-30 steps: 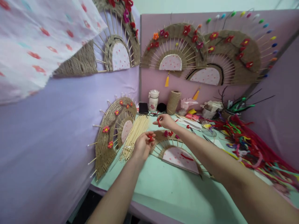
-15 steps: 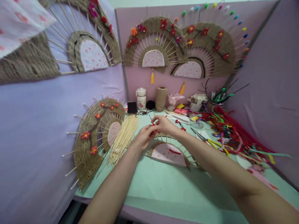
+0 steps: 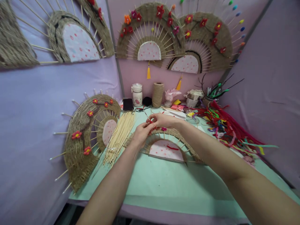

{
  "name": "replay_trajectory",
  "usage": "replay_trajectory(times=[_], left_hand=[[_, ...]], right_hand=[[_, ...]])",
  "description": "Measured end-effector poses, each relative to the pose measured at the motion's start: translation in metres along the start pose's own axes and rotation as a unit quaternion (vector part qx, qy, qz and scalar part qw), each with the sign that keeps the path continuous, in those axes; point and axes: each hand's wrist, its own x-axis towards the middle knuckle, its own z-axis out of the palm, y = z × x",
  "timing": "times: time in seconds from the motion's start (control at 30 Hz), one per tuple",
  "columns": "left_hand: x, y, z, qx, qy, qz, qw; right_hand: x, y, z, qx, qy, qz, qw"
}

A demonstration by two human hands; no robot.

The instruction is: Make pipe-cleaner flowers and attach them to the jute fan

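Observation:
My left hand (image 3: 142, 133) and my right hand (image 3: 164, 120) meet above the table, fingertips pinched around a small red fuzzy piece (image 3: 151, 122), which looks like pipe cleaner. Most of it is hidden by the fingers. A thin shiny tool (image 3: 146, 115) pokes up beside the fingertips; its kind is unclear. Beneath the hands lies a half-round twine-woven fan (image 3: 185, 136) with stick ribs and a spotted cloth centre (image 3: 165, 151). One short red strip (image 3: 172, 147) rests on that cloth. A magenta flower (image 3: 164, 129) sits at the fan's upper band.
Pale thin sticks (image 3: 120, 134) lie left of the hands, near a finished fan (image 3: 79, 134) leaning on the wall. Behind stand a white jar (image 3: 137, 95) and a twine spool (image 3: 158, 95). Coloured pipe cleaners (image 3: 231, 128) heap up at the right.
The whole view has shifted, so things sit further left and slightly higher. The yellow-handled scissors are now behind my right arm. Both hands stay together on the red piece.

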Motion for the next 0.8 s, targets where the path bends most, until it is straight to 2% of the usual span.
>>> replay_trajectory(times=[0.23,0.37,0.4,0.57,0.67,0.73,0.77,0.8], left_hand=[[0.005,-0.002,-0.008,0.005,0.042,0.008,0.999],[0.004,0.005,-0.017,-0.008,0.042,0.036,0.998],[0.003,0.007,-0.018,-0.012,0.042,0.039,0.998],[0.005,0.007,-0.023,0.006,0.037,0.029,0.999],[0.009,0.004,-0.026,-0.008,0.046,0.03,0.998],[0.013,0.003,-0.028,-0.044,0.081,0.016,0.996],[0.015,0.002,-0.03,-0.068,0.104,0.003,0.992],[0.017,0.002,-0.031,-0.096,0.127,-0.012,0.987]], right_hand=[[0.012,0.009,-0.004,0.074,-0.026,-0.036,0.996],[0.013,0.008,-0.006,0.102,0.052,-0.058,0.992],[0.014,0.007,-0.005,0.115,0.055,-0.063,0.99],[0.024,0.013,0.001,0.139,-0.009,-0.055,0.989],[0.041,0.017,0.001,0.119,0.054,-0.039,0.991],[0.057,0.019,-0.001,0.025,0.146,0.0,0.989],[0.065,0.02,-0.003,-0.05,0.175,0.03,0.983],[0.074,0.02,-0.004,-0.077,0.187,0.048,0.978]])
